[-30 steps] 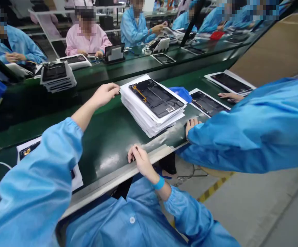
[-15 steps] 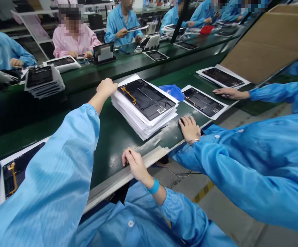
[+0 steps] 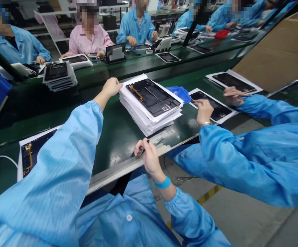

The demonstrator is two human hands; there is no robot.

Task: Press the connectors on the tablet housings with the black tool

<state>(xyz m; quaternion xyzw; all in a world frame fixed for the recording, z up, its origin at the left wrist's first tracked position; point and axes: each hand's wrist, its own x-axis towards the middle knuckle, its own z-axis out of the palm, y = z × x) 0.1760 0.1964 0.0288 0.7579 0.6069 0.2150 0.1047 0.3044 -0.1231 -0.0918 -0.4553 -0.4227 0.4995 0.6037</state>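
Observation:
My left hand [image 3: 112, 86] is closed at the left corner of a tall stack of white sheets [image 3: 146, 127], its fingertips pinching the sheet edge. On top of the stack lies a black tablet housing [image 3: 152, 97] with an orange flex cable [image 3: 136, 93]. My right hand [image 3: 149, 154], with a blue band at the wrist, is raised over the bench's front edge, fingers curled around a small dark thing I cannot make out. Left of my left sleeve, another housing [image 3: 26, 161] on a white sheet is partly hidden by the sleeve.
Beside the stack sits a blue tray [image 3: 179, 93]. At the right, a co-worker's hands [image 3: 204, 110] are over another housing [image 3: 219, 111]. A further housing [image 3: 232, 81] lies behind. Across the green bench [image 3: 107, 151] are seated people, a housing stack [image 3: 58, 73] and a cardboard sheet [image 3: 277, 51].
The view has shifted a little. My right hand has lifted slightly and turned, showing something dark in its fingers. The co-worker's hands have moved over the neighbouring housing. My left hand stays at the stack corner.

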